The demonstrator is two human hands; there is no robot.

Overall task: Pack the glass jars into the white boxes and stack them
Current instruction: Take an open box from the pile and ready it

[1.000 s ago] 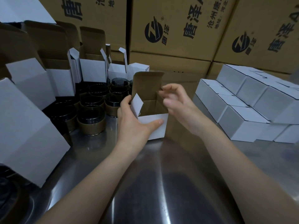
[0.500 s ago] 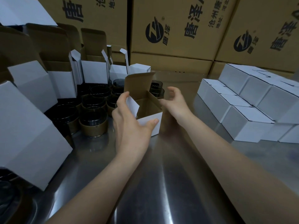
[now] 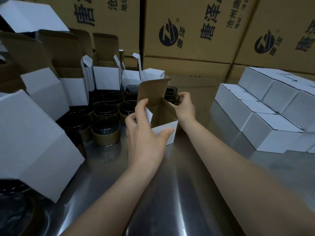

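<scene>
On the steel desk (image 3: 170,193), left hand (image 3: 144,133) grips an open white cardboard box (image 3: 162,114); fingers of the right hand (image 3: 185,108) curl round a dark glass jar (image 3: 171,97) just behind it.

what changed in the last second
The right hand left the open white box and reached behind it to grip a glass jar. The left hand still holds the box on the table; closed boxes stay stacked at right.

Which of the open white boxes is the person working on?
The center box, gripped by the left hand with the right hand at its side flap; the other open boxes stand untouched at back left.
</scene>
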